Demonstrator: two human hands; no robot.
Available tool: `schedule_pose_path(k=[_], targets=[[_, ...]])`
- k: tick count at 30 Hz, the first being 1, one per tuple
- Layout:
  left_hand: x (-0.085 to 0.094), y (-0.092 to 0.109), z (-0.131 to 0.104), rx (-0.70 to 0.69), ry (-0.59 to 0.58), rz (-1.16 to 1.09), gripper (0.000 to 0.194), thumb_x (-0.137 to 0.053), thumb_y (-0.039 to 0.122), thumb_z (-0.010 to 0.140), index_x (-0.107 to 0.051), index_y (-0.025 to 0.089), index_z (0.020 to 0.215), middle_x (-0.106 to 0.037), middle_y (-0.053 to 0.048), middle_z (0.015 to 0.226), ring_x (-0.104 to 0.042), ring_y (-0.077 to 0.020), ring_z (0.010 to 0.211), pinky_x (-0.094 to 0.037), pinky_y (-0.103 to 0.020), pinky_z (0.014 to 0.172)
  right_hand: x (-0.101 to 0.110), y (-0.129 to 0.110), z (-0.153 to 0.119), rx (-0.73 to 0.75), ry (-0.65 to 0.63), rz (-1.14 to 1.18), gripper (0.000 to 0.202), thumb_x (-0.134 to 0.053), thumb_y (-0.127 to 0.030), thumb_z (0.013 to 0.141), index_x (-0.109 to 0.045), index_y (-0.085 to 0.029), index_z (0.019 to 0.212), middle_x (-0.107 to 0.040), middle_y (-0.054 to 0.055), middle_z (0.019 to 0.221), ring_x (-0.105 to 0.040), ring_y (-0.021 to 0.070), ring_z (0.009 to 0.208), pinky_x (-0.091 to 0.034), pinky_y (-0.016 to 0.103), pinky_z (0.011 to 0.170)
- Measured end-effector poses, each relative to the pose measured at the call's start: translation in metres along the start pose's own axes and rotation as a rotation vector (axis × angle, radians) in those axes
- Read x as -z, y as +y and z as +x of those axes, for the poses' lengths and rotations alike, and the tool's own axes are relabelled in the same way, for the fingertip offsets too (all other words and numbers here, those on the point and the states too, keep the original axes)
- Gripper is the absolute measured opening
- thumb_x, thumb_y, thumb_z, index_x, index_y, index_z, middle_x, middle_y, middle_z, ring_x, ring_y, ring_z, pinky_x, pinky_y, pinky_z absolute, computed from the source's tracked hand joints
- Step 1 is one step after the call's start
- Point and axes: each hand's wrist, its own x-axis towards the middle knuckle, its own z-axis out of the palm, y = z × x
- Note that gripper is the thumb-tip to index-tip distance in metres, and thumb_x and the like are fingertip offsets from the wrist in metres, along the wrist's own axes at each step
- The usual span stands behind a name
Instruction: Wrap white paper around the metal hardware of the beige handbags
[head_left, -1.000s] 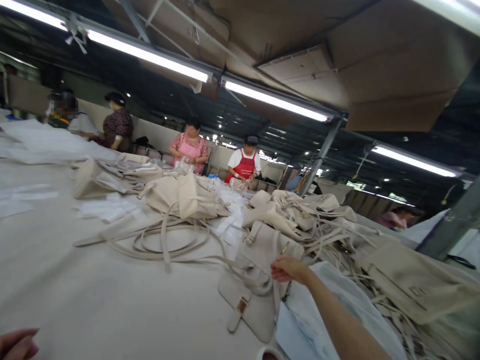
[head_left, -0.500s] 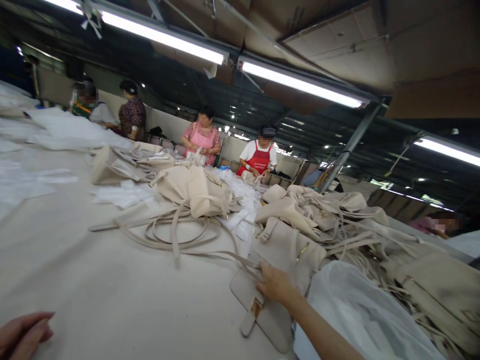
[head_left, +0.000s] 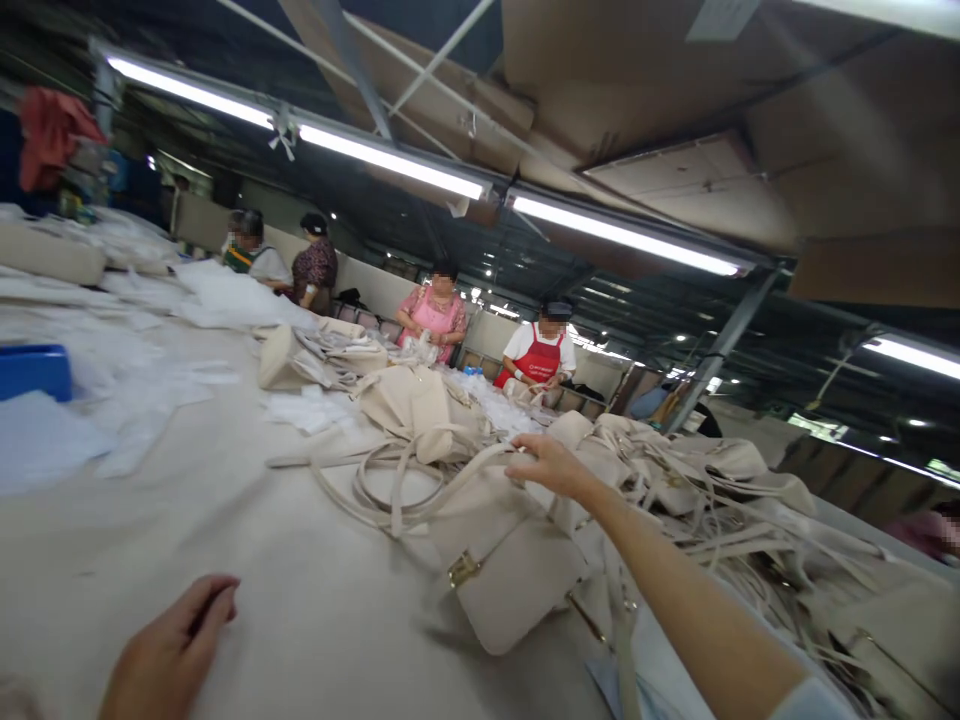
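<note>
My right hand [head_left: 546, 464] is closed round the strap of a beige handbag [head_left: 517, 580]. The bag hangs tilted from it, with a gold clasp [head_left: 463, 569] on its left side and a flap facing me. Its lower edge is over the table; whether it touches cannot be told. My left hand [head_left: 176, 640] hovers over the pale table [head_left: 315, 620] at lower left, thumb and forefinger pressed together, with nothing visible in them. Beyond the held bag lies another beige bag [head_left: 412, 400] with coiled straps [head_left: 390, 490].
A heap of beige bags and straps [head_left: 720, 490] covers the right side. White sheets [head_left: 142, 400] and a blue bin [head_left: 36, 372] lie at left. Across the table a person in a red apron [head_left: 536, 362] and one in a pink apron [head_left: 433, 318] handle items.
My right hand has raised the beige handbag off the pile, and the bag has turned upright. My left hand has come further into view from the left edge. The camera view has shifted.
</note>
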Motion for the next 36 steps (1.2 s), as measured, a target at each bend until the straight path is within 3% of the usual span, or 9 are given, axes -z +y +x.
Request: schedule_pose_path(k=[5, 7, 11, 16, 20, 23, 28, 32, 36], targets=[[0.023, 0.053, -0.028, -0.022, -0.111, -0.270, 0.038, -0.054, 0.057, 0.070, -0.063, 0.022, 0.080, -0.065, 0.000, 0.066, -0.061, -0.0207, 0.066, -0.048, -0.029, 0.064, -0.017, -0.075, -0.029, 0.066, -0.141, 0.175, 0.028, -0.062, -0.039, 0.073, -0.067, -0.019, 0.092, -0.057, -0.005, 0.061, -0.052, 0.0127, 0.056, -0.038, 0.023, 0.054], [0.032, 0.070, -0.051, -0.017, -0.269, -0.355, 0.042, -0.051, 0.060, 0.077, -0.063, 0.019, 0.079, -0.064, -0.002, 0.068, -0.058, -0.0194, 0.065, -0.046, -0.028, 0.059, -0.032, -0.092, -0.040, 0.093, -0.171, 0.220, 0.028, -0.062, -0.039, 0.074, -0.066, -0.019, 0.092, -0.056, -0.005, 0.059, -0.052, 0.0125, 0.054, -0.038, 0.022, 0.054], [0.042, 0.089, -0.104, 0.028, -0.642, -0.480, 0.050, -0.046, 0.063, 0.085, -0.062, 0.016, 0.079, -0.064, -0.004, 0.071, -0.060, -0.0183, 0.070, -0.045, -0.027, 0.061, -0.062, -0.106, -0.056, 0.139, -0.160, 0.241, 0.025, -0.065, -0.037, 0.071, -0.066, -0.018, 0.087, -0.060, -0.003, 0.068, -0.055, 0.0137, 0.063, -0.038, 0.023, 0.059], [0.026, 0.082, -0.157, 0.422, -0.923, -0.901, 0.056, -0.072, 0.056, 0.071, -0.058, 0.016, 0.107, -0.070, -0.009, 0.094, -0.067, -0.0190, 0.081, -0.051, -0.028, 0.071, -0.077, -0.104, -0.080, 0.130, -0.173, 0.267, 0.027, -0.067, -0.039, 0.070, -0.066, -0.019, 0.087, -0.057, -0.005, 0.067, -0.051, 0.0140, 0.065, -0.036, 0.024, 0.061], [0.002, 0.079, -0.190, 0.590, -0.943, -0.962, 0.056, -0.079, 0.050, 0.064, -0.061, 0.012, 0.101, -0.071, -0.009, 0.085, -0.066, -0.0163, 0.066, -0.052, -0.027, 0.063, -0.089, -0.094, -0.103, 0.083, -0.049, 0.206, 0.026, -0.064, -0.039, 0.076, -0.067, -0.019, 0.092, -0.063, -0.002, 0.075, -0.056, 0.0173, 0.072, -0.041, 0.027, 0.068], [-0.005, 0.086, -0.204, 0.634, -0.993, -0.909, 0.058, -0.076, 0.049, 0.063, -0.059, 0.013, 0.106, -0.071, -0.010, 0.083, -0.068, -0.0211, 0.066, -0.053, -0.031, 0.061, -0.112, -0.088, -0.134, 0.080, 0.200, 0.124, 0.035, -0.066, -0.033, 0.077, -0.066, -0.018, 0.109, -0.068, 0.007, 0.098, -0.061, 0.0238, 0.087, -0.047, 0.036, 0.081], [0.000, 0.101, -0.206, 0.528, -1.042, -0.677, 0.045, -0.066, 0.055, 0.069, -0.063, 0.012, 0.083, -0.064, -0.005, 0.059, -0.058, -0.0156, 0.049, -0.043, -0.025, 0.047, -0.148, -0.096, -0.233, 0.187, 0.627, 0.091, 0.014, -0.057, -0.025, 0.088, -0.065, -0.021, 0.099, -0.065, 0.010, 0.100, -0.063, 0.0229, 0.096, -0.051, 0.036, 0.086], [-0.005, 0.107, -0.210, 0.418, -1.127, -0.489, 0.052, -0.051, 0.060, 0.076, -0.058, 0.015, 0.051, -0.052, -0.003, 0.041, -0.043, -0.0107, 0.036, -0.031, -0.024, 0.040, -0.169, -0.111, -0.309, 0.145, 0.435, 0.268, 0.011, -0.054, -0.020, 0.091, -0.064, -0.025, 0.091, -0.068, 0.002, 0.081, -0.067, 0.0142, 0.071, -0.055, 0.021, 0.063], [-0.010, 0.114, -0.221, 0.431, -1.169, -0.471, 0.058, -0.044, 0.062, 0.078, -0.059, 0.014, 0.049, -0.052, -0.003, 0.041, -0.039, -0.0094, 0.035, -0.029, -0.024, 0.042, -0.192, -0.118, -0.340, 0.115, 0.438, 0.312, 0.018, -0.050, -0.017, 0.093, -0.065, -0.024, 0.100, -0.071, 0.003, 0.086, -0.070, 0.0144, 0.076, -0.058, 0.020, 0.069]])
